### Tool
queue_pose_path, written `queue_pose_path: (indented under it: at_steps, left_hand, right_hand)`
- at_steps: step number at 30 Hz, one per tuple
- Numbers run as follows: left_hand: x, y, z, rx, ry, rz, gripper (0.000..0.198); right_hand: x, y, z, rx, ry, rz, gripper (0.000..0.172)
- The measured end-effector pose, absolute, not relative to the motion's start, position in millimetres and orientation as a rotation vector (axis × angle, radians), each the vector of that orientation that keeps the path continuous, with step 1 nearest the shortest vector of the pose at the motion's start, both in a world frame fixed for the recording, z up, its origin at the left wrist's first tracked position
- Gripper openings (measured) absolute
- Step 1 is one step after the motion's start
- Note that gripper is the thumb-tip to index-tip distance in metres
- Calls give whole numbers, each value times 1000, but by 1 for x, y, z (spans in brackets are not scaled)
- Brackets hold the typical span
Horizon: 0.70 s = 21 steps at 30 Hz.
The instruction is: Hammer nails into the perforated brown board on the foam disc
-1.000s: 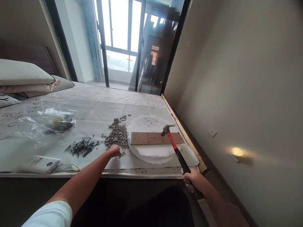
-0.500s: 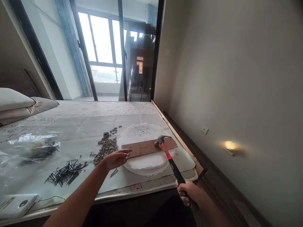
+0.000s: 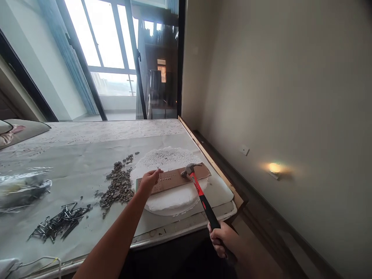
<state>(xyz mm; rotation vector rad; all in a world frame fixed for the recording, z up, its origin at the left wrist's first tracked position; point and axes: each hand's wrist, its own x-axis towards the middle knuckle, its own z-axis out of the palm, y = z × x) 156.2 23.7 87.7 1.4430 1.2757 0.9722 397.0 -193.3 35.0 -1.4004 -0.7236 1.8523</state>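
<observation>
Nail (image 3: 158, 169) pinched roughly upright in our left hand (image 3: 149, 180) at the board (image 3: 173, 183), presumably for steadiness; our right hand (image 3: 221, 236) clasps the hammer (image 3: 197, 186).

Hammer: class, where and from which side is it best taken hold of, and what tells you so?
Probably best by the black lower part of the handle, coming from the near side: it is long and slim and slants toward the person, with the steel head at the far end. The right hand grips it there.
</observation>
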Motion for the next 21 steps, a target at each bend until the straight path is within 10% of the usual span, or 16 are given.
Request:
queue_pose_path:
  at_steps: [21]
  left_hand:
    - [203, 64, 49, 2469, 1577, 661, 43]
  right_hand:
    - [408, -190, 17, -1328, -705, 1909, 22]
